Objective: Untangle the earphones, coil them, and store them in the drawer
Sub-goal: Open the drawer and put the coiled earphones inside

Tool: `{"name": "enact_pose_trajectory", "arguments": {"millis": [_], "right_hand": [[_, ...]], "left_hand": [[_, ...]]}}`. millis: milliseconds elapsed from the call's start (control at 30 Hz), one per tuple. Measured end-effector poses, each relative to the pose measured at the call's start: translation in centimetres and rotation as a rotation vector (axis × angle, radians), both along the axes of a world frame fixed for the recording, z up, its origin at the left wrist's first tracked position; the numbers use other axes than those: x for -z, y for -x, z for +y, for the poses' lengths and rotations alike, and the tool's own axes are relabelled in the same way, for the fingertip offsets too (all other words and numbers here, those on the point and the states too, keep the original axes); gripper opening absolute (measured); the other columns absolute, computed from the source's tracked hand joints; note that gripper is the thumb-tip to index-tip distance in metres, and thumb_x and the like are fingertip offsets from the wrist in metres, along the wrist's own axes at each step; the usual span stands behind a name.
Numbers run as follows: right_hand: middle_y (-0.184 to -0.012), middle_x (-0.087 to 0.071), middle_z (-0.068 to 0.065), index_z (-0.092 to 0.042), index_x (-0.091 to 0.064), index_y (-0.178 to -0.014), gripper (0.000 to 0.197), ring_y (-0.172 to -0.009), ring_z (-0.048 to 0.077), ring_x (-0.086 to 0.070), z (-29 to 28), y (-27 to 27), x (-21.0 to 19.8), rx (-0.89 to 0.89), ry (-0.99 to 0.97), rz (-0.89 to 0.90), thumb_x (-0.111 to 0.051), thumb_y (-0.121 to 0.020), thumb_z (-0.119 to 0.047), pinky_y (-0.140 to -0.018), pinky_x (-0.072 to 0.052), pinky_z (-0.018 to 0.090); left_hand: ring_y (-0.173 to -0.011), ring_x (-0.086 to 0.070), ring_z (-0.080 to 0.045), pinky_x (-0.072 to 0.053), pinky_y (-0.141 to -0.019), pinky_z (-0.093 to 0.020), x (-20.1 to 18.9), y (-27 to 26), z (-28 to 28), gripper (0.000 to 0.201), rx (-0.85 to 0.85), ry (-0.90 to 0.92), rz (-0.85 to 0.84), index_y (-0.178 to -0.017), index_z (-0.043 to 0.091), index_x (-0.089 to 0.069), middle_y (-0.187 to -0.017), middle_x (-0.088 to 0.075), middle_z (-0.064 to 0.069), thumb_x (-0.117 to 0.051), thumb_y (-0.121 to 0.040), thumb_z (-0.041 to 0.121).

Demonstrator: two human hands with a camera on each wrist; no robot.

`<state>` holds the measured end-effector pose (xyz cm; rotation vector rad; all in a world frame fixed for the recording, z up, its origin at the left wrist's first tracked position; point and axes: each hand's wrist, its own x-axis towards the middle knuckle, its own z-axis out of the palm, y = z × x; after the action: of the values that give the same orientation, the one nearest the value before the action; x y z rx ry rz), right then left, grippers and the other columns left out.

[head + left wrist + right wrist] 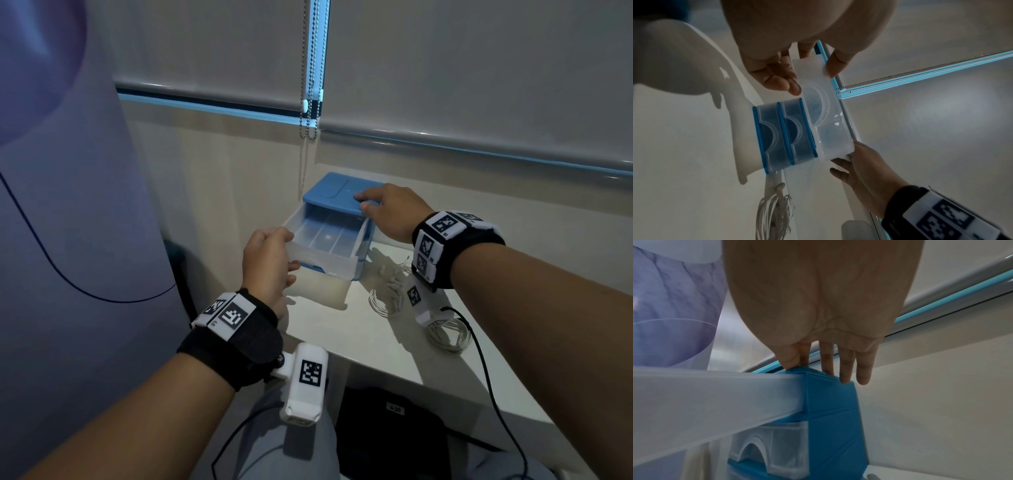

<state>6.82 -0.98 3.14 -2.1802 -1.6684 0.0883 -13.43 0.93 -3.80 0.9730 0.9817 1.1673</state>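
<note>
A small blue drawer unit stands on the white table by the wall. Its translucent top drawer is pulled far out and looks empty. My left hand grips the drawer's front left corner, thumb and fingers pinching the front panel. My right hand rests on the unit's top with straight fingers. White coiled earphones lie on the table right of the unit, free of both hands, and show at the bottom of the left wrist view.
A second white cord bundle lies further right, partly hidden by my right wrist camera. Two lower drawers sit pushed in. Bead chains hang from the blinds behind the unit. A dark bag sits under the table's front edge.
</note>
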Motion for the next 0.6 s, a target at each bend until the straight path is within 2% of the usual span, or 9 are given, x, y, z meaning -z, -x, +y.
{"name": "enact_pose_trajectory", "arguments": {"millis": [300,467,600], "right_hand": [[-0.153,-0.049,0.009,-0.024,-0.055,-0.145,0.039,-0.137,0.029,-0.046,0.2,0.0,-0.1,-0.022,0.025,-0.058,-0.045,-0.108,-0.029,-0.110,-0.034,0.035],[-0.151,-0.050,0.010,-0.022,-0.055,-0.144,0.038,-0.136,0.030,-0.048,0.3,0.2,0.0,-0.027,0.025,-0.071,-0.044,-0.108,-0.027,-0.109,-0.036,0.035],[-0.151,-0.050,0.011,-0.021,-0.055,-0.145,0.039,-0.136,0.031,-0.048,0.3,0.2,0.0,-0.028,0.028,-0.076,-0.044,-0.108,-0.026,-0.110,-0.035,0.035]], "left_hand": [[-0.079,-0.060,-0.020,-0.041,-0.061,-0.029,0.0,0.1,0.1,0.003,0.015,0.007,-0.001,-0.098,0.026,-0.061,-0.096,-0.058,0.004,-0.058,-0.097,0.028],[-0.081,-0.062,-0.020,-0.046,-0.063,-0.029,0.3,0.1,0.7,0.019,0.030,-0.017,0.054,-0.115,0.019,-0.065,-0.104,-0.064,-0.002,-0.058,-0.098,0.024],[-0.076,-0.061,-0.019,-0.047,-0.060,-0.027,0.4,0.1,1.0,0.020,0.041,-0.027,0.056,-0.117,0.017,-0.067,-0.102,-0.065,-0.004,-0.058,-0.100,0.024]]}}
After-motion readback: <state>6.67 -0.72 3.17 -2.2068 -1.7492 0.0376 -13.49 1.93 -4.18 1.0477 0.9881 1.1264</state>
